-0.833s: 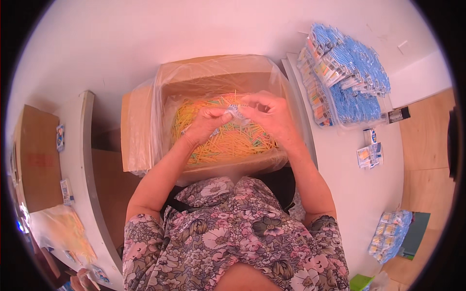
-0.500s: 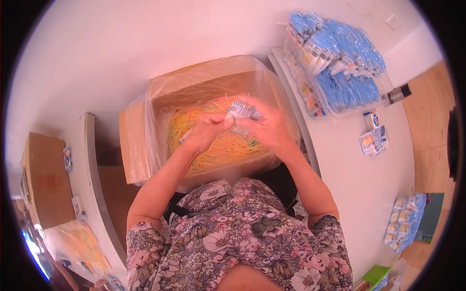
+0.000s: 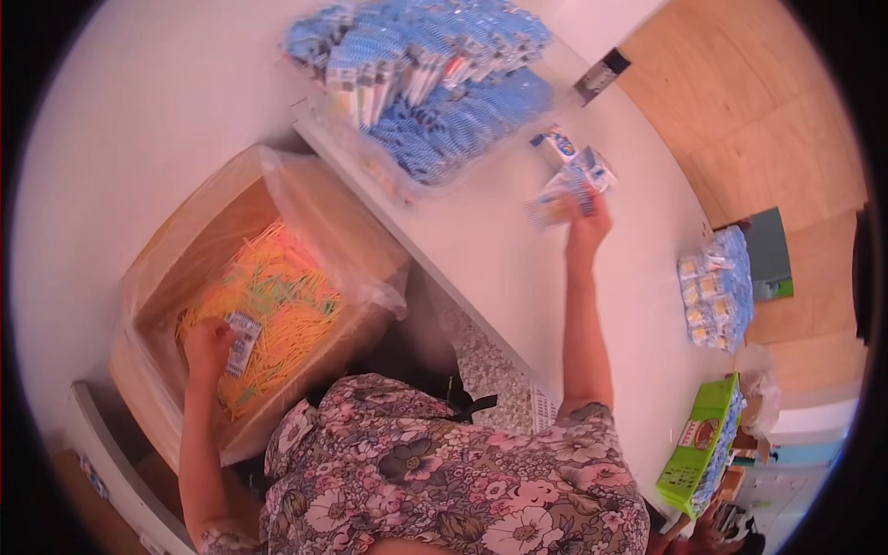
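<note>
Hands work well apart: the left hand (image 3: 208,347) at about 8 o'clock is down inside a cardboard box (image 3: 153,384), its grip clamped on a small flat packet (image 3: 242,340) with a dark printed pattern, held just above the heap of yellow and orange strands (image 3: 277,310) that fills the box. A clear plastic liner (image 3: 347,240) lines the box and folds over its rim toward 12 o'clock. The right hand (image 3: 589,222) is stretched out to about 2 o'clock over the white worktop (image 3: 499,250), its grip closed on a small bunch of blue and white packets (image 3: 566,190) that it holds at the fingertips, just above the surface. Beyond that hand, at 12 to 1 o'clock, a big pile of blue packets (image 3: 435,83) sits on the worktop, part of it in a clear bag. A small dark oblong object (image 3: 601,76) lies just to the 3 o'clock side of the pile. At 3 o'clock, near the worktop edge, lies a clear bag of small packets (image 3: 714,289), and at 4 to 5 o'clock a green basket (image 3: 696,444) stands at the worktop's near edge. The person's floral top (image 3: 444,481) fills the view at 6 o'clock
</note>
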The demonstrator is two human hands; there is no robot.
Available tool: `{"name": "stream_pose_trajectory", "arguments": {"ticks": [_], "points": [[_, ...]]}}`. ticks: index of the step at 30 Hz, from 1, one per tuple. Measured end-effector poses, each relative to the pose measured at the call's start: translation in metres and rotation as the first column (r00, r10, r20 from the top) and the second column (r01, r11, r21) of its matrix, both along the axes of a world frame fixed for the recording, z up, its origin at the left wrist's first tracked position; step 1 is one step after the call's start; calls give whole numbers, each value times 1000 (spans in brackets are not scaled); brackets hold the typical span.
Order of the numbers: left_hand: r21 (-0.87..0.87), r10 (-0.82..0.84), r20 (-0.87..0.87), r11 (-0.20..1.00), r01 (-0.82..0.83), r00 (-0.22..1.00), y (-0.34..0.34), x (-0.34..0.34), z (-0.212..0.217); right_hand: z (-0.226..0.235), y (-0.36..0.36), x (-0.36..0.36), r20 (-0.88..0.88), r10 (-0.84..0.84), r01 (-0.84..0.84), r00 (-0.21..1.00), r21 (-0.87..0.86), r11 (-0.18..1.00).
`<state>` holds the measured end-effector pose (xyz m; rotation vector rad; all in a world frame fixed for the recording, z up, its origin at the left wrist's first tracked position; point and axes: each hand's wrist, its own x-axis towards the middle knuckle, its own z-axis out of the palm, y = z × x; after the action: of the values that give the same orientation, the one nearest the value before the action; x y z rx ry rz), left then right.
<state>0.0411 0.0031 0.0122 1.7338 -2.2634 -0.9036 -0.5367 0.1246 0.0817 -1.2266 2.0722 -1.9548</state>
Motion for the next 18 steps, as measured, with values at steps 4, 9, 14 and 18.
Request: {"name": "stream_pose_trajectory", "arguments": {"ticks": [4, 9, 14, 18], "points": [[-137, 77, 298, 990, -37, 951, -14, 13, -45, -31, 10, -130, -517, -195, 446, 833, 420, 790], [56, 100, 466, 988, -142, 879, -14, -3, -46, -33, 8, -118, -814, -285, 451, 506, -32, 892], [22, 147, 363, 986, -167, 920, -13, 16, -55, -16, 5, -9, -736, -270, 305, 621, -91, 948], [-15, 212, 285, 976, -217, 935, -11, 18, -40, 13, 5, 77, -752, -188, 153, 631, -117, 981]]}}
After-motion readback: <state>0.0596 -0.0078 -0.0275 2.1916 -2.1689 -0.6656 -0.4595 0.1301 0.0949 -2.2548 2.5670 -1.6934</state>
